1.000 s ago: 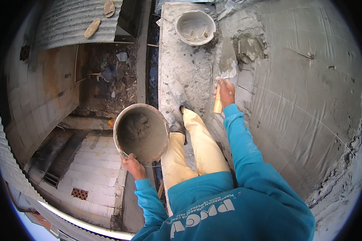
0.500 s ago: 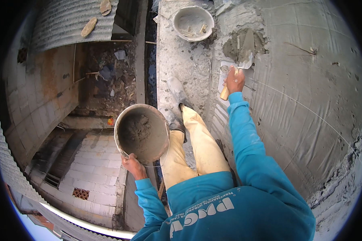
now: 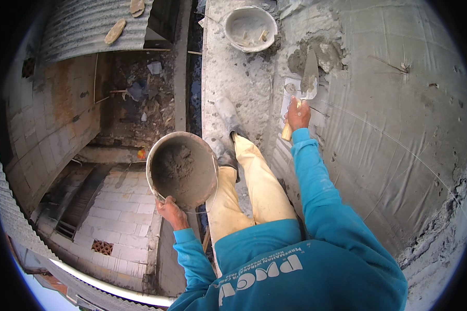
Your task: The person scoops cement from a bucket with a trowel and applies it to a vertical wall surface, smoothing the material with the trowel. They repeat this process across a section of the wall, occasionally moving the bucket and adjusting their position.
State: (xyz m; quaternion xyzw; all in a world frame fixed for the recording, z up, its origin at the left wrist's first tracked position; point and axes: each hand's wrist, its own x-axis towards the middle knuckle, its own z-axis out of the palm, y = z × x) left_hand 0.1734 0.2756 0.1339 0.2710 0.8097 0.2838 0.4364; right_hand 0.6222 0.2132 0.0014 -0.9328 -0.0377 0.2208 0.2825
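Observation:
My left hand (image 3: 172, 212) grips the rim of a bucket (image 3: 200, 181) that is tilted so its inside shows. A heap of wet grey mortar (image 3: 177, 161) lies in it, and a thin wire handle hangs at its side. Closed around a wooden handle, my right hand (image 3: 298, 114) holds a trowel (image 3: 310, 75) with some mortar on its blade. The blade lies close to a rough patch of fresh mortar (image 3: 327, 56) on the grey wall (image 3: 394, 114); whether it touches the patch I cannot tell.
A second bucket (image 3: 250, 47) with bits of wood in it stands ahead on the concrete ledge (image 3: 249, 78) under my boots. To the left the ledge drops to a lower, littered space (image 3: 140, 103). A string (image 3: 394, 140) crosses the wall, and a wire (image 3: 402, 68) sticks out.
My right hand and the trowel have moved slightly down and left, off the mortar patch. The bucket in my left hand has barely moved.

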